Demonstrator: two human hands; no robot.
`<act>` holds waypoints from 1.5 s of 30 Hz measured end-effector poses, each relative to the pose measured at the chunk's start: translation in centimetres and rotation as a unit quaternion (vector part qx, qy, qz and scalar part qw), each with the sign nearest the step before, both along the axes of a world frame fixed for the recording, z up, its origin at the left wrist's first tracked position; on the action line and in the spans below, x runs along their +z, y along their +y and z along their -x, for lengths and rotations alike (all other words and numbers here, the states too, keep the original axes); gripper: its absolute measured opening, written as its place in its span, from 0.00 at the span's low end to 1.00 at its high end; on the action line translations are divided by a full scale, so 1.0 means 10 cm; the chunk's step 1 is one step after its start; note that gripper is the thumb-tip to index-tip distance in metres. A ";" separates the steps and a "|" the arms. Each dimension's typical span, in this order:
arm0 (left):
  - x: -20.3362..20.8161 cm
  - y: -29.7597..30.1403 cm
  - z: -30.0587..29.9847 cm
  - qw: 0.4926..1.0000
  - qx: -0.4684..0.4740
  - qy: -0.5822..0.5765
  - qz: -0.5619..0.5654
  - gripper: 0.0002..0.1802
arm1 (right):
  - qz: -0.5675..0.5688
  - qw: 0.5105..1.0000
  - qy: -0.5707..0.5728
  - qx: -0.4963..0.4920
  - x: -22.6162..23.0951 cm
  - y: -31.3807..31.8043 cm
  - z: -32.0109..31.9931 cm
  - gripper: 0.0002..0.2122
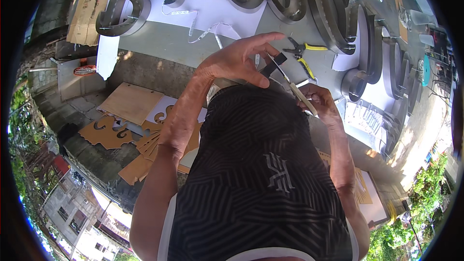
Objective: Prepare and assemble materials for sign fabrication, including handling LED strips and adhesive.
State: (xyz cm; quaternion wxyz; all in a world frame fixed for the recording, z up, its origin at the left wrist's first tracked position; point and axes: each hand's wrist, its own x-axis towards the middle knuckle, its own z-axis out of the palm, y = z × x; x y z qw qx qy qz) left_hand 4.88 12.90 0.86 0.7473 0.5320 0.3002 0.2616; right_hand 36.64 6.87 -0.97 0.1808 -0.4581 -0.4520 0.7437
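Observation:
My right hand [319, 102] is closed around the pale handle of a slim knife-like tool [300, 96], whose thin metal end slants up to the left. In front of my shirt, my left hand [234, 62] curls with thumb and fingers around a small black strip-like piece [268, 70]. The tool's tip meets or crosses this black piece; which of the two, I cannot tell. Just beyond my hands lie pliers with yellow and black handles [305, 57], jaws pointing left. A string of white light modules on wire [208, 31] lies past my left hand.
Large grey metal channel letters [241, 0] stand on white sheets [159, 5] across the grey table [145, 41]. More metal letters [367, 63] stand at the right. Below the left side are brown cut-out boards [106, 133] and a flat tan panel [131, 101]. A cardboard box [87, 19] stands at far left.

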 end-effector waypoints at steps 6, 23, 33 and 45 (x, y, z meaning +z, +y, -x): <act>-0.19 0.03 0.04 1.000 -0.004 0.008 0.021 0.66 | -0.201 0.975 -0.046 0.078 -0.15 0.00 -0.11 0.12; -0.78 0.06 -0.99 0.798 0.117 0.438 -0.397 0.54 | -0.466 0.735 -0.490 -0.049 -0.55 0.32 -0.18 0.14; -0.09 -0.20 -0.25 0.990 0.116 0.072 0.028 0.49 | -0.587 0.745 -0.316 -0.033 -0.02 0.59 0.94 0.18; -0.20 -0.35 -0.11 0.980 0.153 0.126 -0.001 0.43 | -0.625 0.712 -0.316 0.047 -0.10 0.50 1.12 0.10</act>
